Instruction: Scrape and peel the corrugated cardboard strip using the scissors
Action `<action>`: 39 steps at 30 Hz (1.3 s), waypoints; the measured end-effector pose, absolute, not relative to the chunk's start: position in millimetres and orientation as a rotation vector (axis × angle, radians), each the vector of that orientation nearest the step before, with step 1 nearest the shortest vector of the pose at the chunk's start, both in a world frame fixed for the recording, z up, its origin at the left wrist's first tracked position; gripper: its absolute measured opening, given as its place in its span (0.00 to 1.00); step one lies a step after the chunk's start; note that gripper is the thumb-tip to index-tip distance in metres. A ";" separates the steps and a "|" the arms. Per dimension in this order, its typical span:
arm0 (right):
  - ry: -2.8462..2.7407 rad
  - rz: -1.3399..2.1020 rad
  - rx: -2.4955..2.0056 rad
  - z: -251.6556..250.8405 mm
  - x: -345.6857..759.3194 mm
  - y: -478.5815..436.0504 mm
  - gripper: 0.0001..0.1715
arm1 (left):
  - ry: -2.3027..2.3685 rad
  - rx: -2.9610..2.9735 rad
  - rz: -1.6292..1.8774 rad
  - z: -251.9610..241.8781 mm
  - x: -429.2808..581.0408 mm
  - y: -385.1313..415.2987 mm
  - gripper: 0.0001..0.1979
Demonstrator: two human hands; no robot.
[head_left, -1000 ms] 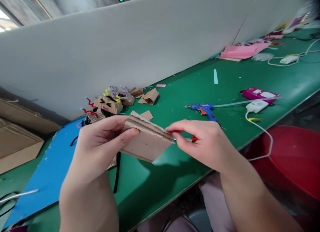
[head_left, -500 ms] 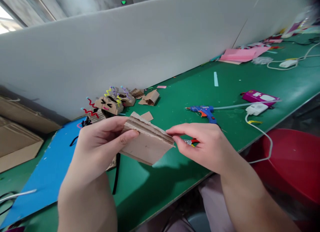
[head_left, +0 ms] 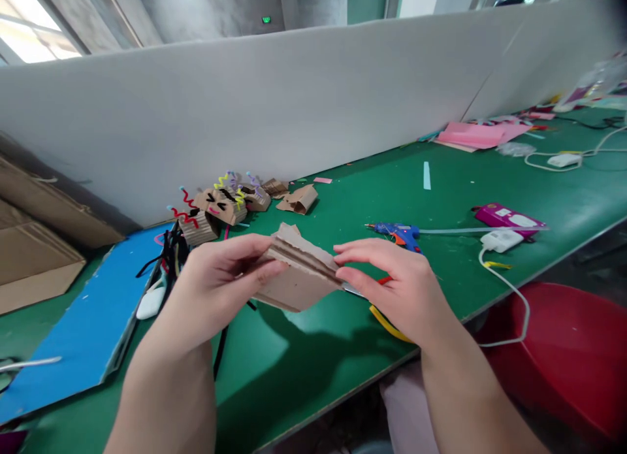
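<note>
My left hand [head_left: 232, 274] grips a folded piece of corrugated cardboard [head_left: 298, 285] by its left end, thumb on the near face and fingers behind. The piece is tilted above the table, and its torn upper edges show a ridged groove between layers. At the right corner of this cardboard, the thumb and fingertips of my right hand [head_left: 386, 274] close around the edge. Partly hidden behind that hand lies a tool with red and yellow handles [head_left: 389, 323]. A blue hot glue gun [head_left: 396, 233] with a clear glue stick rests beyond it.
Cardboard figures with pipe-cleaner antennae [head_left: 220, 206] stand by the white partition [head_left: 294, 101]. A blue board [head_left: 88, 317] lies at left near a cardboard box [head_left: 39, 258]. At right are a purple power pack [head_left: 512, 220], a white cable, pink sheets [head_left: 482, 134] and a red stool [head_left: 563, 356].
The view has tilted up and shifted slightly. My right fingers have spread a little at the cardboard's corner, while my left hand keeps its grip. More of the yellow handle shows.
</note>
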State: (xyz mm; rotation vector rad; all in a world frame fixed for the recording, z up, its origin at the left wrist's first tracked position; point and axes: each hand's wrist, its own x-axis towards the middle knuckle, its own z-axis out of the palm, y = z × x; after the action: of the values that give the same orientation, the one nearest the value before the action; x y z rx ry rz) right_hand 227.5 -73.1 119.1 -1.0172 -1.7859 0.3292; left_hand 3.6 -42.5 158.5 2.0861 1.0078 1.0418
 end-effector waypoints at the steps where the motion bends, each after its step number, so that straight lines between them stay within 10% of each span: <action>1: -1.780 0.282 -1.017 118.7 227.4 -71.8 0.06 | 1.003 2.151 0.986 159.3 5.9 -42.3 0.05; 39: -1.804 -0.024 -0.991 120.6 207.1 -77.4 0.08 | 0.909 2.776 0.573 152.6 33.2 -58.5 0.06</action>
State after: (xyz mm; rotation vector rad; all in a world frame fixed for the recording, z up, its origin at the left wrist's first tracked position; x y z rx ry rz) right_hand 207.1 -77.4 120.6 -0.9910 -1.8035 -0.0236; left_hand 33.2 -58.5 152.6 2.7759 0.9087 0.5729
